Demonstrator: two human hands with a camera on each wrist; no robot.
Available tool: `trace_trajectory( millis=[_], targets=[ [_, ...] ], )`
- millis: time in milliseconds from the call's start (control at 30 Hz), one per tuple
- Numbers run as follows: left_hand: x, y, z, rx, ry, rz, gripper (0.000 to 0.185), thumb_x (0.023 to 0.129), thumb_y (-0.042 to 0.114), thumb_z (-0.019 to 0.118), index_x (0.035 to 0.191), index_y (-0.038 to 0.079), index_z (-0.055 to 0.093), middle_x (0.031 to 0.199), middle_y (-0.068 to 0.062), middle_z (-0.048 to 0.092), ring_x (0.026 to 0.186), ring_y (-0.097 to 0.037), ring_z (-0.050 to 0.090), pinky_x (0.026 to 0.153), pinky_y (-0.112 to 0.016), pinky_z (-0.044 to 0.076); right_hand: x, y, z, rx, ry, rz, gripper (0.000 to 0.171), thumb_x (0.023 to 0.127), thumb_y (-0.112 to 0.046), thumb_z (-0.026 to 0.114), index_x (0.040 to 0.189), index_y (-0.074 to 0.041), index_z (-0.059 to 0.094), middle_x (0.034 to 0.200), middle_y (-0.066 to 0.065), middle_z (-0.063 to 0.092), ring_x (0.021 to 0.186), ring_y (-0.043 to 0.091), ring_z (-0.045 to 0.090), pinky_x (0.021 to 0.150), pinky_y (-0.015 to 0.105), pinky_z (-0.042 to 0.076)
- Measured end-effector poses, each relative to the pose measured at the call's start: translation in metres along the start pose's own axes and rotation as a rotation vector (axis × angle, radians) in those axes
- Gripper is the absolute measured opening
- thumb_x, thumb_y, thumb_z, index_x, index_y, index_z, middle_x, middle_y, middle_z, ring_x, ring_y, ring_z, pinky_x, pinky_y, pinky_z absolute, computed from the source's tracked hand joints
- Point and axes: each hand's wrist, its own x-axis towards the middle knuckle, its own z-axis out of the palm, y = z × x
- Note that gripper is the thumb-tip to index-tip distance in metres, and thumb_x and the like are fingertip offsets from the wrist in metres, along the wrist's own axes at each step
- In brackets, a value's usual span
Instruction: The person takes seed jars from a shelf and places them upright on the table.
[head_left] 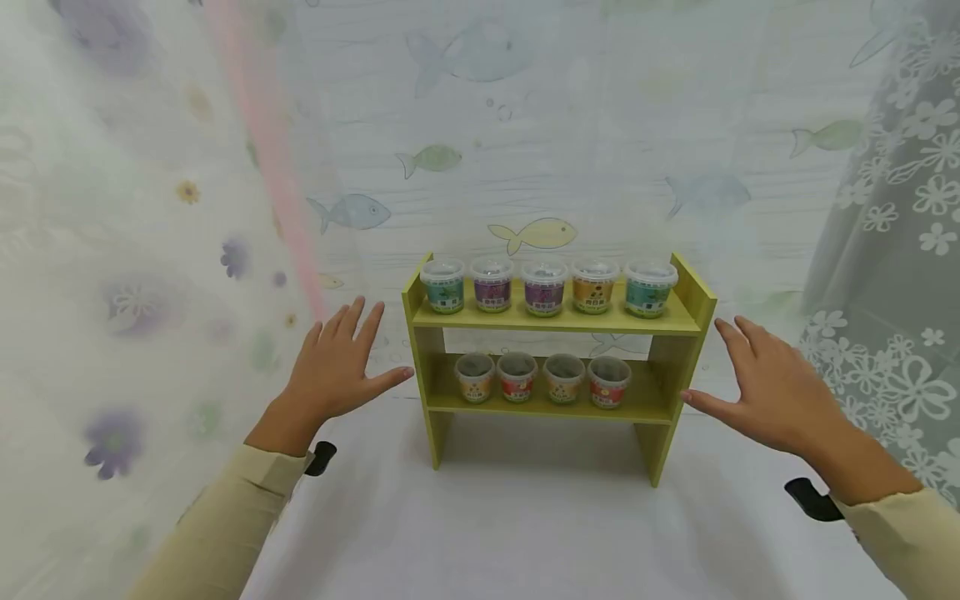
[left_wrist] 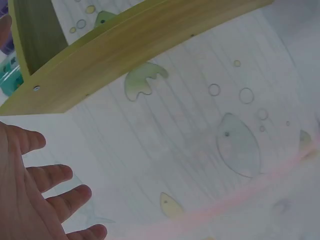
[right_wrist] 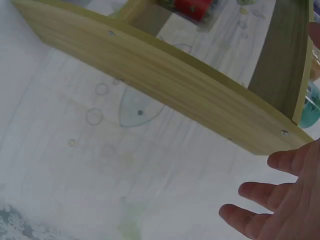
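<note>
A small yellow-green two-tier wooden shelf stands between my two hands. Its top tier bears a row of several lidded plastic cups with teal, purple and orange labels. On the lower tier sit several smaller cups with orange and red labels. My left hand is held off the shelf's left side, fingers spread and empty. Off the right side, my right hand is likewise empty with fingers extended. Each wrist view shows the fingers beside a side panel of the shelf, the right one near the other panel.
The shelf rests on a white surface. Behind it hangs a pale curtain printed with fish, and a flower-printed sheet hangs on the left. Lace-like fabric with white flowers hangs at the right.
</note>
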Motion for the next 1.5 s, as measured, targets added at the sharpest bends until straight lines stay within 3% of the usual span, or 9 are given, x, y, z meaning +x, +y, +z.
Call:
trace_trajectory(
  millis=[433, 667, 767, 1100, 1233, 1500],
  targets=[
    [0.027, 0.015, -0.014, -0.038, 0.152, 0.085, 0.111, 0.084, 0.078, 0.062, 0.166, 0.015, 0.022, 0.17, -0.016, 0.026, 0.145, -0.042, 0.043, 0.108, -0.064, 0.042, 0.029, -0.006, -0.029, 0.11, 0.019, 0.056, 0.115, 0.087, -0.071, 0.066, 0.164, -0.002, 0.017, 0.16, 0.032, 0.031, 0.141, 0.055, 0.034, 0.105, 0.076, 0.033],
    [0.035, 0.024, -0.009, -0.044, 0.378, 0.202, 0.099, 0.078, 0.058, 0.082, 0.153, 0.004, 0.046, 0.155, -0.017, 0.049, 0.133, -0.038, 0.056, 0.096, -0.06, 0.053, 0.045, -0.013, -0.039, 0.165, 0.03, 0.065, 0.11, 0.089, -0.069, 0.066, 0.163, -0.003, 0.02, 0.161, 0.03, 0.03, 0.144, 0.053, 0.032, 0.107, 0.075, 0.033],
    [0.038, 0.03, -0.006, -0.049, 0.433, 0.222, 0.094, 0.075, 0.05, 0.088, 0.148, 0.002, 0.052, 0.148, -0.018, 0.055, 0.128, -0.038, 0.059, 0.093, -0.059, 0.054, 0.052, -0.016, -0.043, 0.212, 0.037, 0.074, 0.108, 0.089, -0.067, 0.067, 0.163, -0.004, 0.022, 0.162, 0.029, 0.03, 0.145, 0.051, 0.031, 0.108, 0.075, 0.031],
    [0.039, 0.038, 0.002, -0.033, 0.478, 0.224, 0.071, 0.075, 0.048, 0.089, 0.13, 0.009, 0.066, 0.146, -0.018, 0.056, 0.123, -0.04, 0.062, 0.09, -0.059, 0.055, 0.08, -0.028, -0.051, 0.331, 0.07, 0.058, 0.094, 0.091, -0.06, 0.07, 0.158, -0.005, 0.035, 0.161, 0.025, 0.036, 0.146, 0.049, 0.033, 0.111, 0.073, 0.03],
    [0.039, 0.039, 0.008, -0.038, 0.481, 0.242, 0.06, 0.075, 0.047, 0.089, 0.123, 0.015, 0.071, 0.148, -0.022, 0.054, 0.114, -0.043, 0.065, 0.084, -0.058, 0.057, 0.093, -0.032, -0.052, 0.366, 0.045, 0.052, 0.088, 0.092, -0.059, 0.068, 0.156, -0.005, 0.039, 0.16, 0.024, 0.038, 0.147, 0.048, 0.033, 0.112, 0.072, 0.03],
    [0.038, 0.043, 0.014, -0.092, 0.461, 0.252, 0.05, 0.076, 0.041, 0.09, 0.12, 0.022, 0.073, 0.154, -0.025, 0.044, 0.117, -0.045, 0.062, 0.088, -0.058, 0.056, 0.109, -0.036, -0.055, 0.422, -0.03, 0.077, 0.088, 0.094, -0.061, 0.064, 0.158, -0.005, 0.037, 0.16, 0.023, 0.041, 0.146, 0.046, 0.037, 0.112, 0.069, 0.033]
  ],
)
